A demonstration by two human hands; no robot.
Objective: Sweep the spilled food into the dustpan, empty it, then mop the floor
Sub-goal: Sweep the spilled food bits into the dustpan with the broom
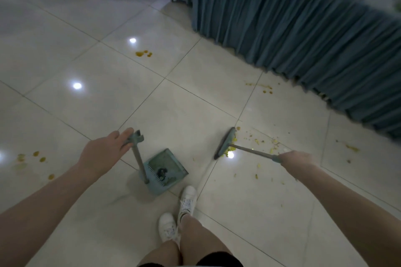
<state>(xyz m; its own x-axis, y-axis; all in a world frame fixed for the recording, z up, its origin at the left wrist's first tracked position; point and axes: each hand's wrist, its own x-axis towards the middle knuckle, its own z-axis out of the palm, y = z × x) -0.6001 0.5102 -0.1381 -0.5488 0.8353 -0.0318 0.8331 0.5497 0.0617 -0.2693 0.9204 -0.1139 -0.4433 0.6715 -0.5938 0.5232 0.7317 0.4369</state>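
Head view: left hand rests on top of the dustpan handle, fingers loosely curled over the grip end, not fully closed. Teal dustpan sits on the tile floor just ahead of the white sneakers, some dark debris inside. Right hand is wrapped tight around the broom handle; broom head is down on the floor, touching yellow food bits scattered to its right. Orange sauce spots lie farther out. Blue pleated table skirt runs along the upper right.
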